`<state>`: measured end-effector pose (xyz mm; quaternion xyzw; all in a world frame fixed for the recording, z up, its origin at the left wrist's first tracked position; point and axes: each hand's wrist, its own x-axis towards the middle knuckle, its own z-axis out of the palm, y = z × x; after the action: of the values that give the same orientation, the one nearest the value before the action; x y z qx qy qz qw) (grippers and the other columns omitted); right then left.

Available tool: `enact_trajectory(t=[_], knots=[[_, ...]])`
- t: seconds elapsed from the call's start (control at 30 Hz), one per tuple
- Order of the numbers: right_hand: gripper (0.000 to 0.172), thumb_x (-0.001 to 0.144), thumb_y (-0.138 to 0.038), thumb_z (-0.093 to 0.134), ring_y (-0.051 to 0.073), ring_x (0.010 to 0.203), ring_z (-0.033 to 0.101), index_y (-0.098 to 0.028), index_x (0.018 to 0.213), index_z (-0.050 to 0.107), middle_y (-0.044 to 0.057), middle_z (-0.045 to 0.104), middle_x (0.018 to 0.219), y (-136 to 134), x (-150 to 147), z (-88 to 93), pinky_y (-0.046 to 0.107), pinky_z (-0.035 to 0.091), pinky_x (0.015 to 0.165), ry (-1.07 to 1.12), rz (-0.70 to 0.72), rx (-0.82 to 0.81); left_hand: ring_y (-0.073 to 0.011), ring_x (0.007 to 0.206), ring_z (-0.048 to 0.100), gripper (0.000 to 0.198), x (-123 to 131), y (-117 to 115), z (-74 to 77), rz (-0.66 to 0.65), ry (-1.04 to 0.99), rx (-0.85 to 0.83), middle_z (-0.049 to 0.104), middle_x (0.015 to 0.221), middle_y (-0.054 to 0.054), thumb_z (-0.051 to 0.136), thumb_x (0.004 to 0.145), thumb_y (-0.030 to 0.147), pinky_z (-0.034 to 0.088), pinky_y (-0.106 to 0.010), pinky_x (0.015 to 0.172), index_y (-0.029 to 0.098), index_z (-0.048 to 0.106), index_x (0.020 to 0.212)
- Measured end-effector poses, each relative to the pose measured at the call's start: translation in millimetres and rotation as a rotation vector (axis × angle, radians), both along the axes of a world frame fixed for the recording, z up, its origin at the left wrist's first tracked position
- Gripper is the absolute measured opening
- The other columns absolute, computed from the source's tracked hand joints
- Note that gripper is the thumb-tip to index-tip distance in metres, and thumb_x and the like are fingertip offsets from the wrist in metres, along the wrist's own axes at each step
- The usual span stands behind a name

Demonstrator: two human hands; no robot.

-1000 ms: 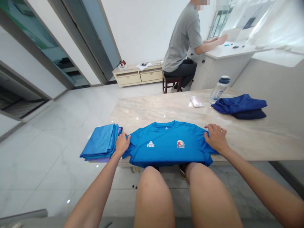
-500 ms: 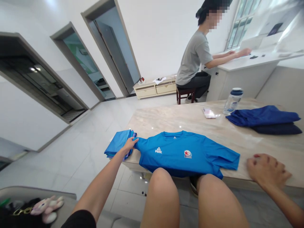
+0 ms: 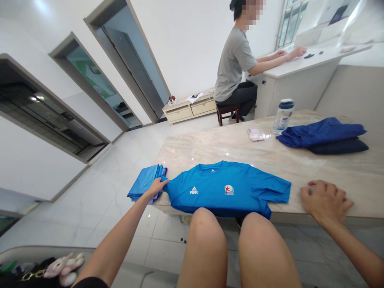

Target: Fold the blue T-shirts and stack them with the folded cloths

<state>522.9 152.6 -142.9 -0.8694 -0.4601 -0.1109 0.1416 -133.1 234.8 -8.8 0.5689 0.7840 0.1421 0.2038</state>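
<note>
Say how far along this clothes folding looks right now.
Done: a folded stack of blue garments lies at left. In hand: a blue PEAK T-shirt lies flat, not yet folded, the left hand on its sleeve, the right hand off it. Left: probably the dark-blue clothes at far right.

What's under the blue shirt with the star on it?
The blue T-shirt lies flat on the stone tabletop. It covers the tabletop beneath it, so I can't see whether anything else is under there.
</note>
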Motion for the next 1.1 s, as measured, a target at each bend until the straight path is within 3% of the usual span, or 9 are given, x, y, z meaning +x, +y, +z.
enact_trajectory(t=[0.13,0.23,0.33,0.4,0.47,0.6,0.8,0.93,1.1], knots=[[0.052,0.107,-0.041,0.035,0.046,0.122,0.061,-0.010,0.119,0.075,0.029,0.068,0.131,-1,-3,7.2,0.056,0.047,0.092,0.031,-0.017,-0.044,-0.0238,0.080,0.070,0.027,29,3,-6.2,-0.012,-0.046,0.043,0.065,0.078,-0.005,0.072,0.089,0.044,0.050,-0.028,0.063,0.022,0.057,0.087],[0.050,0.106,-0.040,0.036,0.046,0.125,0.061,-0.013,0.122,0.074,0.029,0.068,0.131,-2,-4,9.7,0.057,0.048,0.093,0.044,-0.015,-0.030,-0.0213,0.075,0.070,0.035,58,3,-14.4,-0.095,-0.178,0.010,0.071,0.085,-0.006,0.073,0.092,0.050,0.051,-0.028,0.062,0.020,0.062,0.106],[0.050,0.106,-0.040,0.034,0.047,0.126,0.060,-0.015,0.123,0.074,0.029,0.068,0.131,-3,-6,10.6,0.058,0.048,0.094,0.043,-0.016,-0.003,-0.0222,0.078,0.076,0.057,83,2,-24.7,-0.257,-0.509,-0.058,0.079,0.108,-0.013,0.061,0.100,0.065,0.060,-0.033,0.066,0.020,0.060,0.135],[0.049,0.106,-0.040,0.034,0.048,0.126,0.060,-0.017,0.124,0.074,0.030,0.067,0.130,-4,-7,10.6,0.060,0.048,0.092,0.041,-0.008,0.014,-0.0267,0.096,0.080,0.062,91,0,-34.7,-0.349,-0.568,-0.017,0.078,0.125,-0.018,0.058,0.101,0.066,0.065,-0.040,0.080,0.018,0.060,0.140],[0.046,0.105,-0.039,0.036,0.048,0.126,0.059,-0.021,0.124,0.074,0.030,0.067,0.130,-4,-7,10.0,0.061,0.048,0.092,0.038,-0.001,0.029,-0.0315,0.120,0.076,0.057,93,-4,-48.5,-0.434,-0.391,0.094,0.075,0.137,-0.020,0.056,0.103,0.060,0.063,-0.049,0.103,0.017,0.065,0.139],[0.041,0.103,-0.037,0.042,0.048,0.126,0.059,-0.018,0.122,0.073,0.028,0.066,0.132,-3,-6,8.6,0.062,0.049,0.096,0.042,0.003,0.009,-0.0335,0.159,0.049,0.057,98,-18,-83.8,-0.667,0.023,0.229,0.055,0.168,-0.017,0.047,0.110,0.048,0.035,-0.057,0.135,0.017,0.060,0.156],[0.042,0.106,-0.033,0.041,0.045,0.130,0.057,-0.013,0.129,0.070,0.026,0.063,0.138,-2,-6,16.8,0.058,0.048,0.102,0.074,0.003,-0.079,-0.0312,0.169,0.033,0.063,116,-28,-118.6,-0.696,0.272,0.293,0.038,0.179,-0.011,0.034,0.115,0.045,0.027,-0.059,0.138,0.019,0.043,0.172],[0.044,0.110,-0.044,0.042,0.041,0.135,0.053,-0.022,0.134,0.071,0.019,0.058,0.149,3,-14,27.2,0.056,0.045,0.109,0.272,0.014,-0.154,-0.0321,0.167,0.037,0.064,114,-22,-127.4,-0.698,0.271,0.366,0.041,0.178,-0.011,0.034,0.114,0.047,0.029,-0.060,0.137,0.020,0.046,0.172],[0.043,0.096,-0.060,0.070,0.040,0.135,0.054,-0.021,0.113,0.077,0.019,0.060,0.144,24,-35,40.8,0.051,0.045,0.112,0.346,0.069,-0.243,-0.0329,0.165,0.041,0.064,113,-19,-130.3,-0.689,0.246,0.416,0.046,0.175,-0.011,0.034,0.113,0.047,0.029,-0.059,0.136,0.020,0.052,0.168]])
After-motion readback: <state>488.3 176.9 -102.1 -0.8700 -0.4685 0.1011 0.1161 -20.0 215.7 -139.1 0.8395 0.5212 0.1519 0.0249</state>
